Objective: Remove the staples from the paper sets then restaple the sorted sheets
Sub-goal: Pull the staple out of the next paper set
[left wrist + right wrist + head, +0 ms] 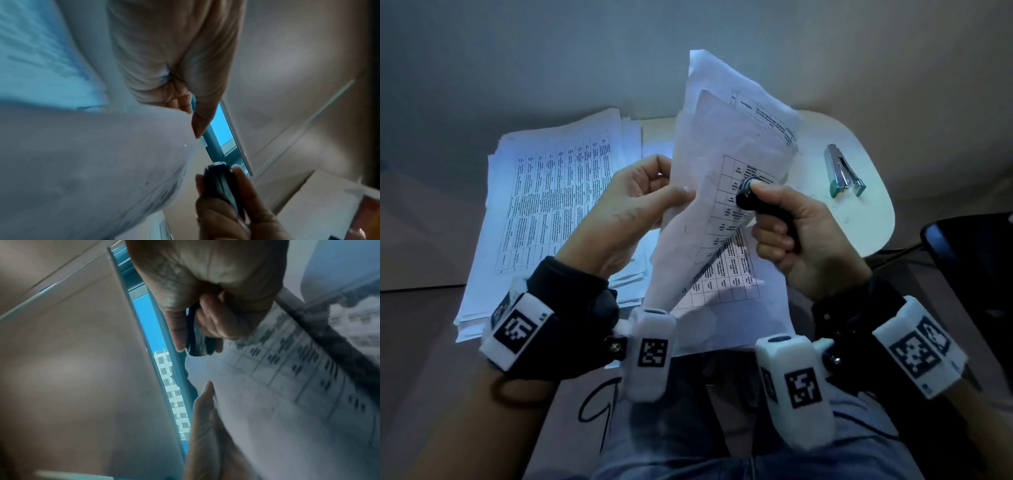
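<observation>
While I am sitting with papers lifted in front of me, my left hand [633, 202] is pinching a paper set [726, 192] along its edge, thumb on the near face and fingers curled behind it, holding the sheets upright and fanned between my two hands. My right hand [801, 236] is wrapping its fingers around a small black staple remover [751, 197], thumb pressing on top, and its tip is touching the printed table on the front sheet. I cannot tell whether its teeth are under a staple; that spot is hidden.

Beyond my left hand, a thick stack of printed sheets [544, 192] is lying on the bench [859, 219], spread loosely. Beyond my right hand, well apart from it, a silver and green stapler [844, 171] is lying on the bench, with small bits that look like pulled staples scattered just beside it.

I am judging that I am partway through the removal stage: those bits suggest some sets are already undone, this set is being worked on now, and the stapler is lying untouched, so restapling seems not yet begun. How much of the stack is already sorted, I cannot tell.
</observation>
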Demonstrator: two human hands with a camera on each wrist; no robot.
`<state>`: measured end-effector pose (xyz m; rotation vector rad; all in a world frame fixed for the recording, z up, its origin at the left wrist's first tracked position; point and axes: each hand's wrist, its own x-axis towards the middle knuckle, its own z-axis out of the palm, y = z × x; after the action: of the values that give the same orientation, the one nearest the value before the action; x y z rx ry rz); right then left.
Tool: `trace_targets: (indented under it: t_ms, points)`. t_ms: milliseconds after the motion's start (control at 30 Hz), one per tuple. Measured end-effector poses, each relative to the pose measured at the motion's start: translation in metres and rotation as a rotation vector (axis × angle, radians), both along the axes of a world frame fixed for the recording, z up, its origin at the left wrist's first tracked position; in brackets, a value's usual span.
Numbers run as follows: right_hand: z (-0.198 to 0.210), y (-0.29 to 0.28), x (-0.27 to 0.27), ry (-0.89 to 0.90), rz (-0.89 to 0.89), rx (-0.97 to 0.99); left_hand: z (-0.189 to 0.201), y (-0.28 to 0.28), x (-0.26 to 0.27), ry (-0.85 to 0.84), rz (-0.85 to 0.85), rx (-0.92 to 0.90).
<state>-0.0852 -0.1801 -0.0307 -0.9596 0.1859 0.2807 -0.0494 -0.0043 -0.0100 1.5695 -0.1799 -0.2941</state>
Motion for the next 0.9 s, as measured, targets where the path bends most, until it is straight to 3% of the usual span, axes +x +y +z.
trace_targets:
  t_ms: [133,267,467,600,767,900]
  points:
    - [0.002,-0.019,0.015,-0.17,-0.121,-0.516,0.012,0.001,0.008,-0.09,0.099,0.04]
    - [0.006,-0.035,0.031,-0.364,-0.051,-1.033,0.017,0.006,0.019,-0.145,0.165,0.078]
    - [0.006,-0.007,0.015,-0.591,-0.125,-1.37,0.011,0.001,0.023,-0.248,0.207,0.155]
    - [-0.003,0.012,0.013,-0.523,-0.183,-1.465,0.007,-0.001,0.024,-0.304,0.197,0.255]
    - [0.004,0.025,-0.002,-0.496,-0.239,-1.171,0.012,0.011,0.017,-0.134,0.014,0.22]
    - [0.0,0.044,-0.016,-0.468,-0.214,-1.094,0.013,0.017,0.01,-0.158,-0.035,0.272]
